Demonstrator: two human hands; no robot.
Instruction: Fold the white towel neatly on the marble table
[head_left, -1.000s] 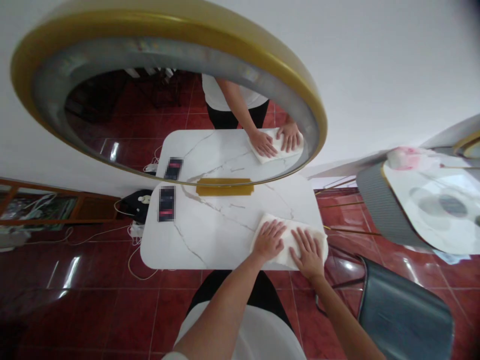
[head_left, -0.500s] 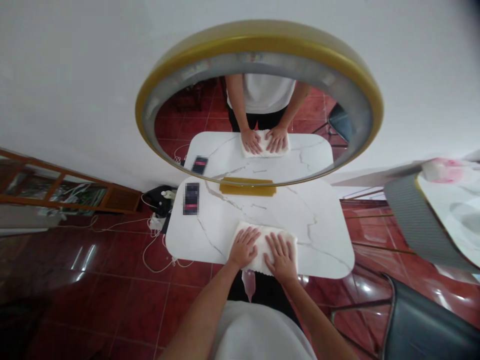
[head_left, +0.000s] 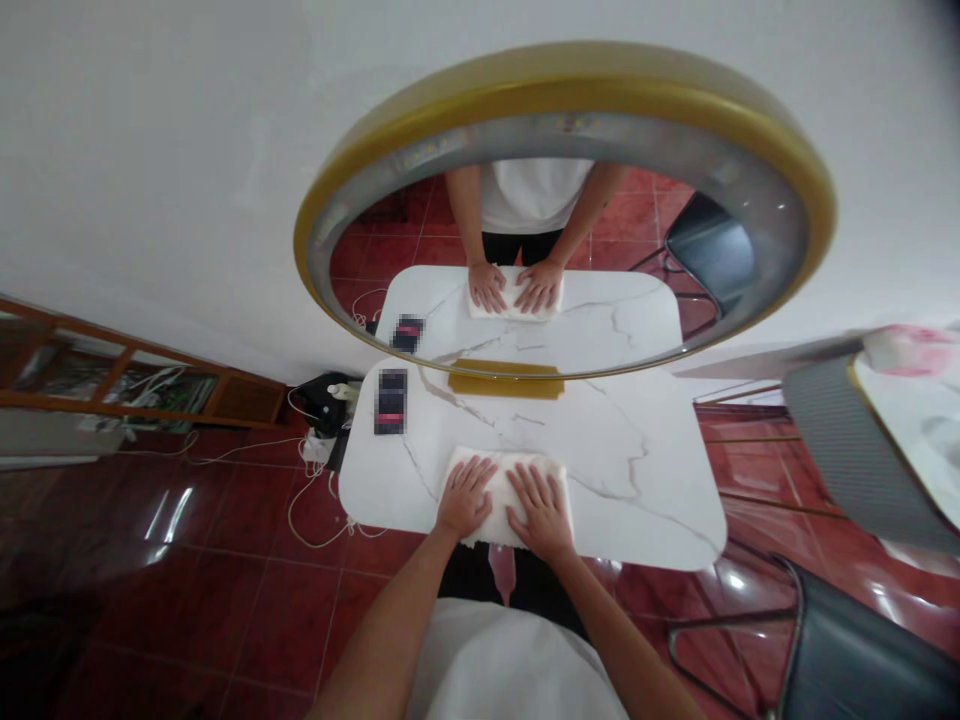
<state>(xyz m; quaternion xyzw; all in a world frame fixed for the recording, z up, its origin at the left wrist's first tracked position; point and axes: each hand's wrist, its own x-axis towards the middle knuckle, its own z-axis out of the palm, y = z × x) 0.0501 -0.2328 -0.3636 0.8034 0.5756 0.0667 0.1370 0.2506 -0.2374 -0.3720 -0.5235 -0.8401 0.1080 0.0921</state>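
A white folded cloth [head_left: 501, 477] lies near the front edge of a white marble table [head_left: 645, 480]. My left hand [head_left: 463, 497] presses flat on the cloth's left half with its fingers spread. Beside it, my right hand [head_left: 538, 510] lies flat on the right half, fingers stretched out. Both hands rest on top of the cloth rather than gripping it. A round gold-framed mirror [head_left: 750, 130] stands at the back of the table and reflects my arms and the cloth.
A dark phone [head_left: 391, 400] lies at the table's back left corner. Cables and a power strip [head_left: 315, 445] trail on the red tiled floor to the left. A dark chair [head_left: 840, 650] stands at the front right, and another table [head_left: 892, 440] at the right.
Both hands have slid the cloth leftward along the table's front edge, from its right corner toward the front left. The view has swung so the mirror sits centred.
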